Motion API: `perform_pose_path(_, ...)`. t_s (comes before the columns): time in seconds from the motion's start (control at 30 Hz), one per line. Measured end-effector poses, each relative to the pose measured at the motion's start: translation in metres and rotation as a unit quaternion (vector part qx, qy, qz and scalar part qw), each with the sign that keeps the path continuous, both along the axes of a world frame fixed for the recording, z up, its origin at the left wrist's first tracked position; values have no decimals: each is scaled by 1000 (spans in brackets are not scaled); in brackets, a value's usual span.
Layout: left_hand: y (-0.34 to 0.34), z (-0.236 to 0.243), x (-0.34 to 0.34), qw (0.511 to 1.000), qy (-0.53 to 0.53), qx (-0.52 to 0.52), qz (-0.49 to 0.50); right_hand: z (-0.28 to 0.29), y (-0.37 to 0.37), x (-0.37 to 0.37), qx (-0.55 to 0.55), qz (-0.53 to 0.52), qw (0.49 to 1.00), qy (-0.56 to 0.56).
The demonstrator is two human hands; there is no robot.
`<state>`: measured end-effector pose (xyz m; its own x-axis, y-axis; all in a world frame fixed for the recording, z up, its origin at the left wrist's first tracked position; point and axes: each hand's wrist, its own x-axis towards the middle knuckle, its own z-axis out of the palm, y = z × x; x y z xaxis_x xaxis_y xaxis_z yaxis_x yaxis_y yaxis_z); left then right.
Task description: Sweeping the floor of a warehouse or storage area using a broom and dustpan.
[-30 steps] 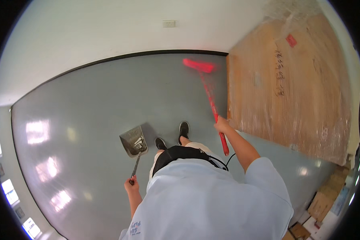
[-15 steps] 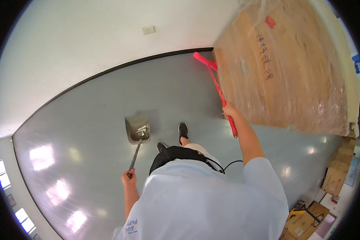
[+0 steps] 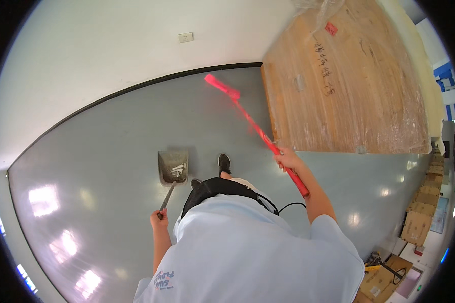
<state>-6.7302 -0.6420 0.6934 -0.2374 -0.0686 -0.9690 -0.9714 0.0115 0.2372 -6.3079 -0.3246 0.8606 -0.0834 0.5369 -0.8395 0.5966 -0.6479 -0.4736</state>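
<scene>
My right hand (image 3: pixel 288 159) is closed round the handle of a red broom (image 3: pixel 253 121). The broom slants forward and left, its red head (image 3: pixel 221 87), slightly blurred, near the far wall's base; whether it touches the floor I cannot tell. My left hand (image 3: pixel 159 219) grips the upper end of the dark handle of a long-handled dustpan (image 3: pixel 161 166). The dustpan's grey scoop is on the floor ahead of my feet, a little to the left. Inside it lie white scraps (image 3: pixel 177 170) and some dark dirt.
A large wooden crate (image 3: pixel 349 96) wrapped in clear film stands at the right, against the white wall (image 3: pixel 116 45). Dark skirting (image 3: pixel 151 83) edges the grey floor (image 3: pixel 106 136). Flattened cardboard (image 3: pixel 416 227) and a yellow-and-black tool (image 3: pixel 376 265) are at the lower right.
The broom head has swung left, away from the crate's corner, and my right hand has come slightly back. My left hand has shifted a little left; the dustpan is almost where it was.
</scene>
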Motion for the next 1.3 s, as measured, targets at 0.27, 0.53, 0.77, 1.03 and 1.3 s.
perform_pose_path(0.27, -22, -10, -34, 999, -23, 29, -8, -91, 44, 12, 41, 2, 992, -120)
perform_pose_path(0.53, -35, -32, -16, 998, 29, 34, 41, -79, -47, -33, 31, 104, 993, -52)
perform_pose_path(0.77, -49, -30, -27, 995, 27, 29, 87, -7, -10, -45, 68, 55, 996, -11)
perform_pose_path(1.03, -98, -26, -7, 993, 3, 14, 118, -129, 117, -84, 89, 112, 971, -194)
perform_pose_path(1.3, -93, -12, 15, 990, 4, -11, 141, -213, 112, -243, 165, 482, 817, -269)
